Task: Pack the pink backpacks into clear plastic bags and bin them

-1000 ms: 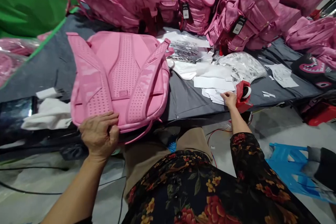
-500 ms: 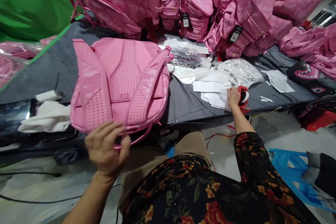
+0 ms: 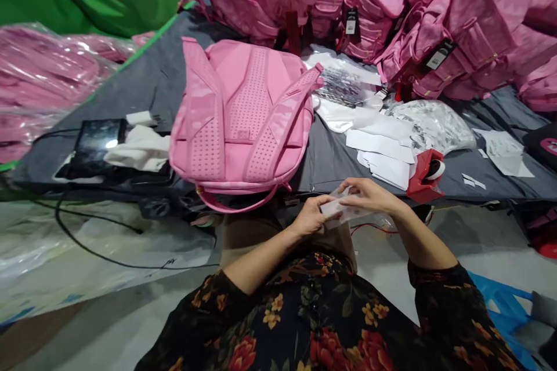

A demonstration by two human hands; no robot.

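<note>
My left hand [image 3: 310, 217] and my right hand [image 3: 368, 194] meet above my lap, just off the table's front edge. Between them they grip a translucent white slip [image 3: 338, 210], paper or thin plastic, I cannot tell which. To their left a pink backpack [image 3: 243, 122] lies with its straps facing up, and its handle loop [image 3: 239, 208] hangs over the edge. A red tape dispenser [image 3: 426, 177] stands to the right of my right hand. Beside it lies a fanned stack of white paper slips [image 3: 383, 165].
Several pink backpacks [image 3: 378, 0] line the back of the grey-covered table [image 3: 130, 81]. A clear plastic bag [image 3: 433, 124] rests behind the dispenser. A dark tablet [image 3: 96, 148] and a white cloth [image 3: 141, 149] lie at left. A blue stool [image 3: 500, 301] stands at lower right.
My left hand has left the backpack's lower edge and moved right. My right hand has come away from the tape dispenser. Both hands now hold the white slip. The view has turned left.
</note>
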